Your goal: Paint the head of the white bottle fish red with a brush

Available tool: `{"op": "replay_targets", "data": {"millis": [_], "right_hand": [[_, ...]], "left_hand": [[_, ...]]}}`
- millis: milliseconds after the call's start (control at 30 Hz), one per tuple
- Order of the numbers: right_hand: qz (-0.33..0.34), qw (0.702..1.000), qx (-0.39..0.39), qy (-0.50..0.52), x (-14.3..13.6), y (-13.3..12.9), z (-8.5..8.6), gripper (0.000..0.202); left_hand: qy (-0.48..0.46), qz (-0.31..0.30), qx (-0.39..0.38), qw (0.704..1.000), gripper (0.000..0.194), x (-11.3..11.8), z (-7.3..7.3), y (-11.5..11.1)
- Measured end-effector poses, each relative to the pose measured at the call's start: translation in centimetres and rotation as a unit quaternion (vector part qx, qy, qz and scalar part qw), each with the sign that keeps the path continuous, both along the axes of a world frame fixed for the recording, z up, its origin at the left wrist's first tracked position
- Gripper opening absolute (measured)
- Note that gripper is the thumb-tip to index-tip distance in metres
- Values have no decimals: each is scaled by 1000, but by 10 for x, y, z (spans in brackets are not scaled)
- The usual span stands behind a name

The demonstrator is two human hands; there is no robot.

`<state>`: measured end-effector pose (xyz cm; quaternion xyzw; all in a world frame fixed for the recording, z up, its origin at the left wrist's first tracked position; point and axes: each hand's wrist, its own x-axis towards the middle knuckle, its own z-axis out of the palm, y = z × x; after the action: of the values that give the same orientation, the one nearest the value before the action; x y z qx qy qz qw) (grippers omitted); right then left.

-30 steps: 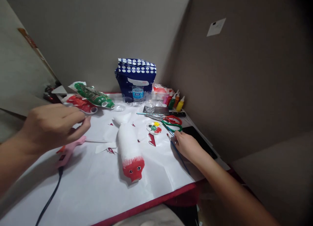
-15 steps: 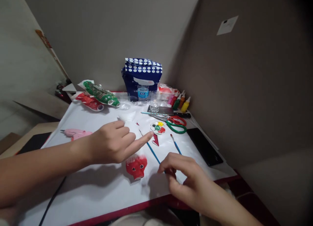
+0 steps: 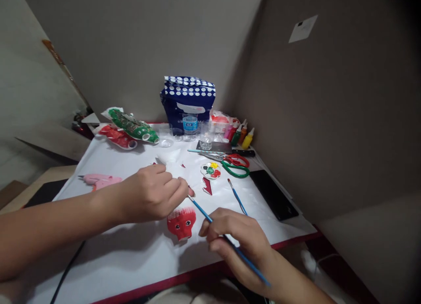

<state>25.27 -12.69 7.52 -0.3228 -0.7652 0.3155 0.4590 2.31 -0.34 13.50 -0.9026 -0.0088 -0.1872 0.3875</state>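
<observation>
My right hand (image 3: 241,240) grips a thin blue brush (image 3: 204,213), its tip touching or very near the fingertips of my left hand (image 3: 156,191). The fingers of my left hand are curled over the white upper part of a paper fish; whether they pinch it is hidden. The fish's red head (image 3: 181,225), with two eyes, points toward me below that hand. A flower-shaped palette (image 3: 210,170) with green, yellow, red and black paint lies beyond. Beside it is a dark red scrap (image 3: 207,186), and a second blue brush (image 3: 237,197) rests to the right.
A pink glue gun (image 3: 100,181) lies left. Green (image 3: 133,126) and red (image 3: 115,136) fish, plastic cups (image 3: 206,135), a blue bag (image 3: 189,100) and paint bottles (image 3: 247,138) stand behind. Scissors (image 3: 235,168), a cleaver (image 3: 215,147) and a black phone (image 3: 273,194) are at right.
My right hand has raised the blue brush, its tip now at my left fingertips. The outstretched finger of my left hand has folded in. The view has shifted slightly.
</observation>
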Motion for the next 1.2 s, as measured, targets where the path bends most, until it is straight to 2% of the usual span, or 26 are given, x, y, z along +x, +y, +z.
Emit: {"op": "replay_targets", "data": {"millis": [100, 167, 200, 233, 300, 400, 500, 600, 700, 800, 867, 900, 1000, 1133, 1200], "right_hand": [[-39, 995, 88, 22, 8, -1, -9, 14], [-123, 982, 142, -25, 21, 1, -18, 19], [-193, 965, 155, -87, 28, 3, -25, 23], [-265, 936, 173, -153, 36, 6, -32, 22], [-374, 852, 146, -335, 50, 13, -49, 16], [-401, 818, 111, -398, 63, 24, -73, 13], [-405, 808, 90, -418, 69, 35, -87, 16], [-404, 807, 76, -425, 74, 50, -88, 17], [-403, 811, 78, -417, 76, 63, -80, 15], [-405, 820, 98, -392, 72, 62, -68, 7], [-399, 833, 116, -365, 66, 55, -62, 13], [-393, 841, 123, -350, 62, 49, -60, 14], [-366, 869, 133, -305, 49, 34, -58, 14], [-340, 897, 122, -254, 39, 23, -60, 10], [-333, 907, 111, -232, 39, 21, -61, 11]], "left_hand": [[-16, 13, 19, 1000, 32, -5, 7, 4], [-33, 29, 39, 998, 29, -12, 10, 10], [-46, 41, 45, 997, 26, -16, 11, 13], [-60, 49, 54, 996, 24, -20, 11, 17], [-116, 79, 74, 987, 25, -28, 6, 24], [-134, 127, 70, 980, 21, -37, -5, 37], [-94, 157, 21, 983, 24, -40, -18, 48], [-21, 140, -56, 988, 42, -39, -29, 55], [72, 142, -170, 973, 67, -35, -41, 59], [127, 127, -206, 962, 84, -30, -53, 62], [151, 122, -220, 956, 93, -25, -59, 64], [160, 118, -226, 954, 94, -22, -61, 66], [174, 106, -245, 948, 77, -11, -63, 73], [189, 104, -248, 944, 59, 0, -59, 78], [155, 121, -242, 950, 51, 1, -56, 77]]}}
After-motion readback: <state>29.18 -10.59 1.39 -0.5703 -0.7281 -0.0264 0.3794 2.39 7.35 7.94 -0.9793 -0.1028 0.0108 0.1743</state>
